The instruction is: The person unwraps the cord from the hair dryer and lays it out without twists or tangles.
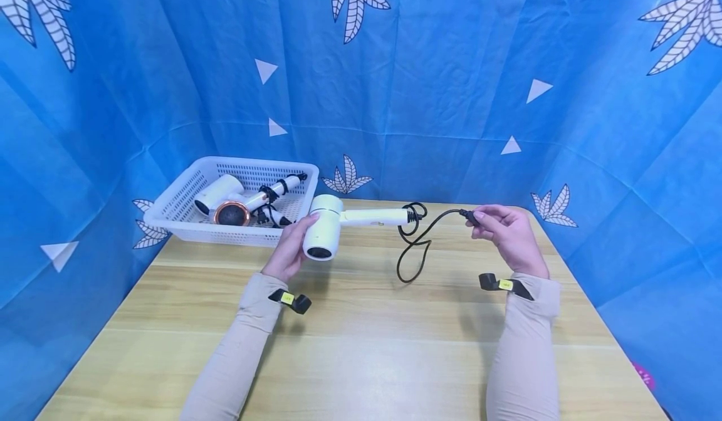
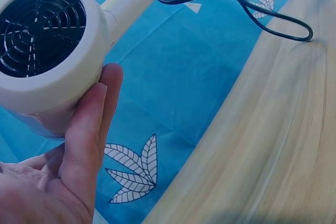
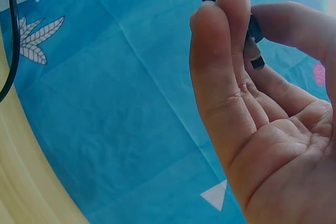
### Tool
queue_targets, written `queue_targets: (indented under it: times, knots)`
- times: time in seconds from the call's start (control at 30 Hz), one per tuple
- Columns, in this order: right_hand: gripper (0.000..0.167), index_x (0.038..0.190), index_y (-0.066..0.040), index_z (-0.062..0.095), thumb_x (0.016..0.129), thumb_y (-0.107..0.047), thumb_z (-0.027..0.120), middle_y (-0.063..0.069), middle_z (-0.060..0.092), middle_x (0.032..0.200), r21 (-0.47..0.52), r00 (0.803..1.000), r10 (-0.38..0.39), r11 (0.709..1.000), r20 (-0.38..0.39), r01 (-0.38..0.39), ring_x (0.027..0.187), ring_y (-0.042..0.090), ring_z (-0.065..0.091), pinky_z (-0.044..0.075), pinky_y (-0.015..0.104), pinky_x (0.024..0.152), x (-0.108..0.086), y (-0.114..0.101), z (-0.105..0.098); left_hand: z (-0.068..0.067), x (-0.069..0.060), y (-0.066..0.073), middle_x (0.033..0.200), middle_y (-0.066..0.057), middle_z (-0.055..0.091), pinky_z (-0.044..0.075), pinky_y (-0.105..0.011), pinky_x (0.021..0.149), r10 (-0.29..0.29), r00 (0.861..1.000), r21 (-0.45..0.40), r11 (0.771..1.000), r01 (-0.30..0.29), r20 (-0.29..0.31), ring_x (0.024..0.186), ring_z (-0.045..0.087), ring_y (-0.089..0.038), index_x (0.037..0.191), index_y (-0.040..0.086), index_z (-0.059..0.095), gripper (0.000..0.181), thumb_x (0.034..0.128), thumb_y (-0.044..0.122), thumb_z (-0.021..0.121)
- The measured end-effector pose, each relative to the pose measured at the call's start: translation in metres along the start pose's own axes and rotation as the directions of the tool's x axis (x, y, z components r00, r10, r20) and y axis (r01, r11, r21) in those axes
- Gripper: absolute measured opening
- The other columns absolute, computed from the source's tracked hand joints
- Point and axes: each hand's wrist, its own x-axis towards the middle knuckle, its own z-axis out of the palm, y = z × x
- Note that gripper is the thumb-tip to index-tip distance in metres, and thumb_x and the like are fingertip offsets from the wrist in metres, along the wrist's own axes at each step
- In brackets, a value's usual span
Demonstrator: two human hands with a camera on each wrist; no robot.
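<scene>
White plastic hair dryer is up over the wood table, nr its far edge & just R of the basket. Handle pts R, approx. level; dark grille faces the person. L hand holds the dryer's head, fingers pressed tog. against its side; can't tell how all of them lie, as the head hides some. R hand, well apart, pinches the black plug btwn thumb & fingertips, palm clear of it. Black cord runs btwn handle end & plug, bunched nr the handle, w/ a loop hanging below. White mesh basket holds more dryers, incl. one w/ a copper-ringed end. Blue curtain w/ white leaf prints behind.
</scene>
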Motion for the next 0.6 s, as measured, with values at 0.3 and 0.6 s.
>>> queue_targets:
  times: [0.3, 0.6]
  knots:
    - [0.006, 0.103, -0.006, 0.071, 0.100, -0.010, 0.067, 0.000, 0.080, 0.085, -0.091, 0.993, 0.035, 0.995, -0.111, -0.045, 0.069, 0.008, 0.074, 0.065, 0.023, 0.074, 0.001, 0.001, 0.002, 0.000, 0.000, 0.000, 0.096, 0.007, 0.074, 0.063, -0.020, 0.074, 0.015, 1.000, 0.003, 1.000, -0.015, 0.020, 0.087, 0.074, -0.007, 0.143, 0.000, 0.049, 0.051, 0.1060, 0.034, 0.054]
    - [0.013, 0.104, 0.004, 0.069, 0.097, -0.007, 0.070, 0.002, 0.081, 0.083, -0.053, 0.962, -0.021, 0.999, -0.273, 0.007, 0.066, 0.010, 0.076, 0.065, 0.024, 0.072, 0.006, 0.002, 0.010, -0.001, -0.001, -0.002, 0.104, 0.006, 0.071, 0.064, -0.023, 0.080, 0.012, 0.997, 0.033, 0.999, -0.015, 0.077, 0.093, 0.072, -0.008, 0.153, -0.001, 0.040, 0.060, 0.1064, 0.035, 0.053]
